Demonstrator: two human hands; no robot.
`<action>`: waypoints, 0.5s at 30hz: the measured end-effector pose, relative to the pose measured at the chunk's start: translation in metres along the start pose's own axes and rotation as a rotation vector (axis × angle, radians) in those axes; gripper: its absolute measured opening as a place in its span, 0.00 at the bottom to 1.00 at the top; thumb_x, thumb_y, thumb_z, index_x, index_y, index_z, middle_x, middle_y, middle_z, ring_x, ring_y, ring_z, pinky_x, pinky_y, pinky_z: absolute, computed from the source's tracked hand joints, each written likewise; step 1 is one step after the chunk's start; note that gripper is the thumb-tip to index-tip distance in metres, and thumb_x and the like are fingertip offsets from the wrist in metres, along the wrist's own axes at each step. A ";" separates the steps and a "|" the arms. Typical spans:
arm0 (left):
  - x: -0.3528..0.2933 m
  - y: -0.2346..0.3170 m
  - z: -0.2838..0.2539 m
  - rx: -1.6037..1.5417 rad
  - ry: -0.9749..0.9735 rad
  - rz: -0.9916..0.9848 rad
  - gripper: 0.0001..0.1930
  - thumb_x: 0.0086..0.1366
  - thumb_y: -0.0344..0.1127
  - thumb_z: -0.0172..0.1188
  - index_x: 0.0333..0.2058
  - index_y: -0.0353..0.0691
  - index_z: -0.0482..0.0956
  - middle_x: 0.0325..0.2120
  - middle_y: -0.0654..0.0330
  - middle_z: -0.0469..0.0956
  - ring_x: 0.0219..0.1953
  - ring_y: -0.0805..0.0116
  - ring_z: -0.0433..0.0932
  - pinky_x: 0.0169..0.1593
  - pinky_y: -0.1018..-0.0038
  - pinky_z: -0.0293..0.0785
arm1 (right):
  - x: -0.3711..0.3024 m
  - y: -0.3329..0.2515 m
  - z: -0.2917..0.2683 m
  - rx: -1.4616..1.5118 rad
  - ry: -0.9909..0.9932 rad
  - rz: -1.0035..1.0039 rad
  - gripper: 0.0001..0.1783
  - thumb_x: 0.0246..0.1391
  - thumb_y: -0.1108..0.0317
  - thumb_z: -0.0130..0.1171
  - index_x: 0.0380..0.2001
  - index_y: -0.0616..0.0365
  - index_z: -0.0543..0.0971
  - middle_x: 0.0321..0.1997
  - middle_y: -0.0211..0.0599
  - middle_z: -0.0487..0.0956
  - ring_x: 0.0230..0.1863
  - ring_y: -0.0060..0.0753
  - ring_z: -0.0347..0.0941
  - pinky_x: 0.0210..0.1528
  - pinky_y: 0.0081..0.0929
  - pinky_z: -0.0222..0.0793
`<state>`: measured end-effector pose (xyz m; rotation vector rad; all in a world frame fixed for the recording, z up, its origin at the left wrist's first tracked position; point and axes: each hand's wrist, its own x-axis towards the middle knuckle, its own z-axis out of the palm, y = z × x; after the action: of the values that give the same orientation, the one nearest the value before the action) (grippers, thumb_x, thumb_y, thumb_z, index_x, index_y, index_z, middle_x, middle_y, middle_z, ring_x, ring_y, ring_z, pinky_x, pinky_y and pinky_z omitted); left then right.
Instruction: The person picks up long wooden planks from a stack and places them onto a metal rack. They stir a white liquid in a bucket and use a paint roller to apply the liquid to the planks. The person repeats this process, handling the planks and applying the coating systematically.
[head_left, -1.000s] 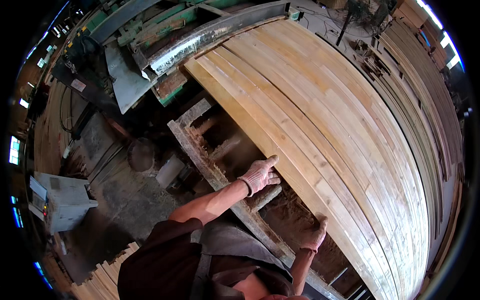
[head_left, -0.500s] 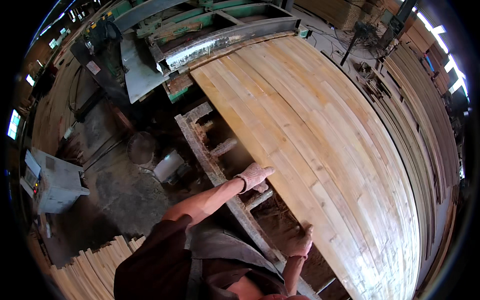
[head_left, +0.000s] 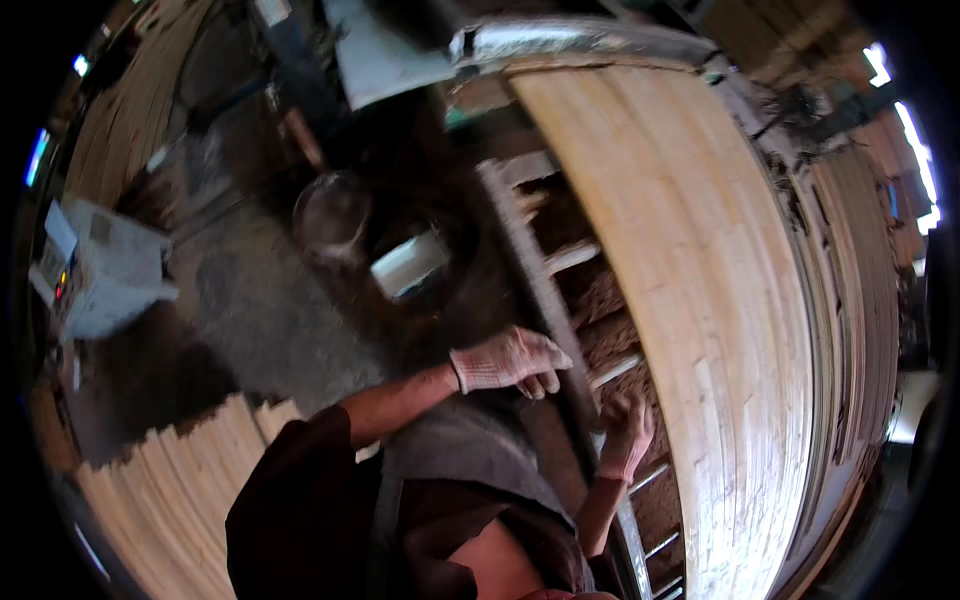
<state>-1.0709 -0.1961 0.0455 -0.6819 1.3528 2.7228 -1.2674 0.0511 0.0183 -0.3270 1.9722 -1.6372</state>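
A wide panel of glued wooden strips (head_left: pixel 700 300) lies to the right on a metal roller frame (head_left: pixel 535 255). My left hand (head_left: pixel 510 362), in a pale knitted glove, hovers near the frame's rail, apart from the panel. Its fingers are loosely bent, with nothing in them. My right hand (head_left: pixel 627 437), gloved too, is over the rollers close to the panel's left edge. Its fingers are half bent and a little apart, and I see nothing held; motion blurs them somewhat. Sawdust (head_left: pixel 605 310) covers the space below the rollers.
Beyond the panel's far end stands a machine's metal beam (head_left: pixel 590 40). Stacked boards (head_left: pixel 870 290) line the right side. To the left are a grey control box (head_left: pixel 115 265), a round bucket-like thing (head_left: pixel 333 212) and a pale box (head_left: pixel 410 264). Wooden strips (head_left: pixel 180 490) lie at the lower left.
Both hands have come off the panel's left edge. My left hand has drawn back toward my body. The view has turned, so the panel now sits farther right.
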 end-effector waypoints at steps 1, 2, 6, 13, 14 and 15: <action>-0.030 -0.001 -0.026 0.011 0.088 -0.063 0.17 0.73 0.41 0.57 0.51 0.35 0.80 0.34 0.53 0.84 0.31 0.68 0.84 0.36 0.73 0.84 | -0.012 -0.042 0.051 0.008 0.002 0.047 0.18 0.68 0.68 0.53 0.56 0.67 0.73 0.43 0.37 0.80 0.41 0.32 0.81 0.34 0.23 0.77; -0.054 -0.010 -0.055 0.040 0.217 -0.059 0.15 0.72 0.39 0.57 0.50 0.35 0.81 0.31 0.54 0.84 0.28 0.69 0.83 0.34 0.74 0.83 | -0.004 -0.032 0.069 -0.074 0.013 0.047 0.20 0.66 0.66 0.57 0.56 0.67 0.73 0.42 0.36 0.82 0.41 0.31 0.81 0.34 0.24 0.78; -0.103 -0.136 -0.222 -0.308 0.740 0.047 0.13 0.68 0.41 0.59 0.43 0.38 0.82 0.27 0.57 0.82 0.23 0.73 0.79 0.28 0.75 0.79 | 0.002 -0.025 0.124 -0.967 -0.030 -0.277 0.25 0.57 0.63 0.65 0.57 0.58 0.76 0.45 0.43 0.83 0.47 0.41 0.80 0.51 0.37 0.74; -0.094 -0.175 -0.431 0.838 1.229 0.071 0.15 0.65 0.45 0.58 0.40 0.40 0.81 0.32 0.47 0.82 0.41 0.45 0.82 0.45 0.57 0.79 | 0.007 -0.035 0.150 -1.138 -0.099 -0.152 0.18 0.54 0.64 0.64 0.48 0.59 0.82 0.44 0.45 0.81 0.48 0.47 0.79 0.52 0.38 0.72; -0.077 -0.153 -0.439 0.872 1.183 -0.079 0.16 0.65 0.46 0.59 0.41 0.40 0.81 0.34 0.46 0.82 0.44 0.43 0.81 0.49 0.55 0.78 | 0.007 -0.035 0.154 -1.170 -0.089 -0.121 0.18 0.53 0.64 0.64 0.46 0.61 0.81 0.43 0.45 0.81 0.46 0.47 0.79 0.50 0.39 0.73; -0.065 -0.141 -0.448 0.899 1.143 -0.220 0.17 0.64 0.46 0.59 0.43 0.40 0.81 0.36 0.45 0.82 0.47 0.41 0.80 0.52 0.53 0.76 | 0.009 -0.030 0.154 -1.190 -0.082 -0.115 0.17 0.53 0.65 0.65 0.45 0.61 0.81 0.43 0.44 0.81 0.45 0.46 0.79 0.50 0.39 0.73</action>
<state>-0.8162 -0.4395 -0.2718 -2.1146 2.1429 1.1424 -1.1948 -0.0875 0.0279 -0.9111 2.6649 -0.2936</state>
